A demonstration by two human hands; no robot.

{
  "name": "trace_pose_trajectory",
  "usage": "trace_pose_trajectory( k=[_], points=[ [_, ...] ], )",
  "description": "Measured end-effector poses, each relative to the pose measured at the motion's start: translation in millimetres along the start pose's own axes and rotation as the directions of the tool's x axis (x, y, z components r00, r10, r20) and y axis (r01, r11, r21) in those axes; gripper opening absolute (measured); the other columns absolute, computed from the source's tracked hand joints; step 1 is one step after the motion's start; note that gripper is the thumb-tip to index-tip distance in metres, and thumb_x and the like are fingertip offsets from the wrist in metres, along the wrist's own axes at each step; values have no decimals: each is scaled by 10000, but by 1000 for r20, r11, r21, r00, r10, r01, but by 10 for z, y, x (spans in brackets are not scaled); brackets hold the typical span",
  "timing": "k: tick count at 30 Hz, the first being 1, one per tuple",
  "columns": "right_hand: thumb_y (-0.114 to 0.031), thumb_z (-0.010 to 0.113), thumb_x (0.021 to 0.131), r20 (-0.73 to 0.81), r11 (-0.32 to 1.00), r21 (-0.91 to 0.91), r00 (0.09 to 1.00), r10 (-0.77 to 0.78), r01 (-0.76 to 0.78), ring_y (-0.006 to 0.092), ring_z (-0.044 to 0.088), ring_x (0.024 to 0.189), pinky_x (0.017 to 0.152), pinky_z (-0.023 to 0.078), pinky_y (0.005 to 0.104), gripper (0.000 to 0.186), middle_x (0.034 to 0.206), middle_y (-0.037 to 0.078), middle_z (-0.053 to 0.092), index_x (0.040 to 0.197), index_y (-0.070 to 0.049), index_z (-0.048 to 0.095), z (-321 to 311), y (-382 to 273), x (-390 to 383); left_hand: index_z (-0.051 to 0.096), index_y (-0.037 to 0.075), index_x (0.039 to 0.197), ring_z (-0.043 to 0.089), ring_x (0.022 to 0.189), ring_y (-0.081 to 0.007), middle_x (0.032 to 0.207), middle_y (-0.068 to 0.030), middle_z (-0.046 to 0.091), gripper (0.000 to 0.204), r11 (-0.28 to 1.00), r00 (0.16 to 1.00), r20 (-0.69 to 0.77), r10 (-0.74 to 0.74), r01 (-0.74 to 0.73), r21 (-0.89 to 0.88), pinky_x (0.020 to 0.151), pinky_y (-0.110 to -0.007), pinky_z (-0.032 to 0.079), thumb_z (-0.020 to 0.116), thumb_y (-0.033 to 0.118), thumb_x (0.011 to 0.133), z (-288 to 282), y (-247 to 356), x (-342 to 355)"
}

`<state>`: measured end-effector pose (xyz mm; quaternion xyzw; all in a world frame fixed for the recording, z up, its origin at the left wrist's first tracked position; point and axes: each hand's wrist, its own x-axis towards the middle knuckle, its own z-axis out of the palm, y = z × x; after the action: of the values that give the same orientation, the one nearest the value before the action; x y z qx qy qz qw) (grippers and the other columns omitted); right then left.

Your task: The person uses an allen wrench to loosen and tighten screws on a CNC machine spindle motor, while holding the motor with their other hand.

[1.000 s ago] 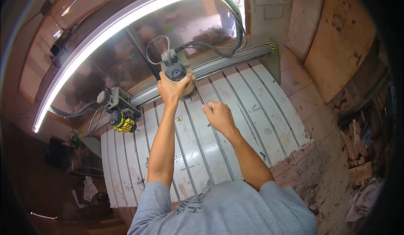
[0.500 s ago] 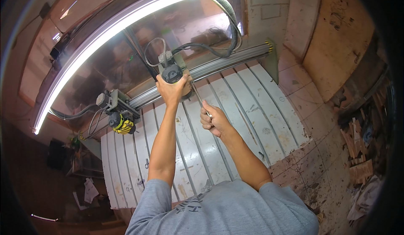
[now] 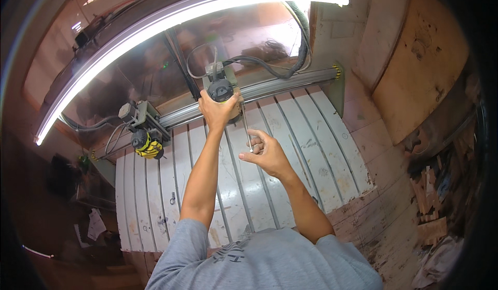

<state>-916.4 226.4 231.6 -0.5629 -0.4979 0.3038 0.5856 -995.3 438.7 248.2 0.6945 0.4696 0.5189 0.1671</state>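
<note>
My left hand [image 3: 216, 113] is wrapped round the dark spindle motor [image 3: 220, 89] of a gantry cutting machine, thumb on its right side. Beside that motor, a thin straight metal rod [image 3: 247, 126], perhaps a long hex key, runs from the spindle mount down toward me. My right hand [image 3: 271, 156] is around the rod's near end, thumb held away from the fingers. The rod lies against or just in front of the curled fingers, without the thumb closing on it. Where its far end meets the mount is too small to make out.
A slotted white machine bed [image 3: 295, 129] lies beneath my arms. The metal gantry rail [image 3: 301, 82] crosses its far side. At left hangs a second spindle with a yellow-black glove [image 3: 150, 149] on it. A bright tube light [image 3: 207, 3] arches overhead. Wood scraps [image 3: 430, 201] lie at right.
My right hand has loosened from its closed grip on the rod, thumb and fingers now apart. My left hand stays on the spindle motor. The whole view has shifted slightly.
</note>
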Motion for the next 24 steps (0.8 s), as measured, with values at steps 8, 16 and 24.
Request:
trace_pose_trajectory(
  k=[8, 16, 24],
  points=[
    [-123, 731, 943, -102, 926, 362, 983, 153, -106, 120, 675, 730, 686, 582, 276, 519, 895, 130, 722, 1385, 90, 564, 121, -77, -129, 530, -21, 1155, 543, 1066, -409, 1068, -241, 598, 855, 1000, 1000, -13, 2, -2, 11, 962, -518, 418, 914, 525, 620, 1, -23, -11],
    [-214, 544, 1037, -64, 924, -371, 995, 75, -93, 182, 686, 553, 527, 546, 299, 393, 769, 179, 746, 1230, 117, 628, -14, 18, -31, 535, -5, 1154, 566, 1064, -426, 1077, -252, 603, 829, 998, 997, -56, 48, -46, 40, 935, -519, 449, 930, 500, 629, 18, -33, -27],
    [-239, 549, 1054, 292, 354, 817, 855, 428, -455, 81, 518, 464, 463, 462, 244, 357, 734, 69, 709, 1274, 22, 654, -196, 162, 41, 533, 1, 1161, 564, 1061, -427, 1078, -251, 602, 827, 997, 995, -76, 66, -63, 39, 929, -526, 445, 929, 498, 632, 51, -54, -34]
  ],
)
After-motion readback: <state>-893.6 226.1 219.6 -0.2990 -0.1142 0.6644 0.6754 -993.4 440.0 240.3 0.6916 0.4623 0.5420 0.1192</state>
